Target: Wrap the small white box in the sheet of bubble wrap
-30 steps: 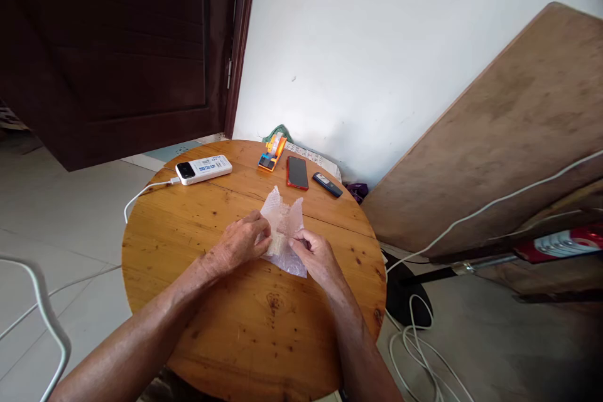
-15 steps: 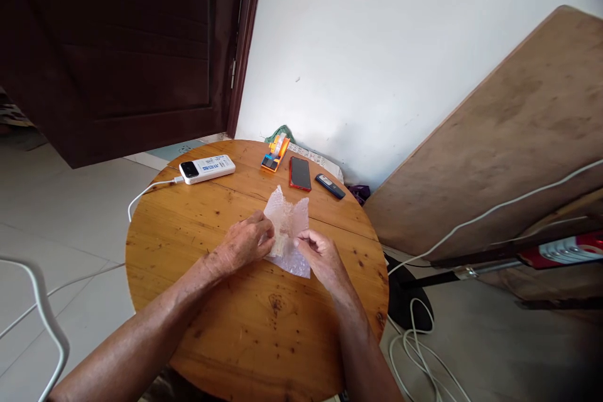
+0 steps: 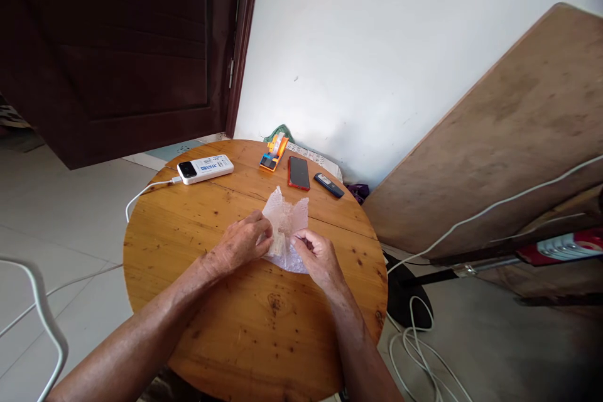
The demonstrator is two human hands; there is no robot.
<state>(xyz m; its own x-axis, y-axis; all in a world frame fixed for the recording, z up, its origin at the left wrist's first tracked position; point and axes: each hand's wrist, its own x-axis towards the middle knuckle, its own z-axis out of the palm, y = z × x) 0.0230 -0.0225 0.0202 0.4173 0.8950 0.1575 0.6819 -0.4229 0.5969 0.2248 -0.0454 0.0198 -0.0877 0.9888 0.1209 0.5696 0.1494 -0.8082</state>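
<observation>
A person sat at a round wooden table (image 3: 221, 333) with both bare forearms stretched across it, seen from above their own head. The left hand (image 3: 242, 243) and the right hand (image 3: 316, 255) met near the middle of the tabletop, each with its fingers closed in a pinch on a crumpled piece of clear bubble wrap (image 3: 286, 217). The wrap's lower edge lay on the wood between the two hands, and its upper flaps stood up and away from the person. Something small and pale sat in the fold between the fingertips, too unclear to name. Further back on the table lay a white power bank (image 3: 205, 169) with a white cable (image 3: 146, 191) running off the left edge. To its right were an orange tape dispenser (image 3: 273, 156), a phone in a red case (image 3: 298, 173) lying face up, and a small dark handset (image 3: 328, 184) close to the far rim. All four lay well apart from the hands. Behind the table stood a dark brown door (image 3: 117, 44) and a white wall (image 3: 358, 38). A large wooden board (image 3: 509, 119) leaned at the right, and white cords (image 3: 419, 345) were looped on the tiled floor beneath it.
</observation>
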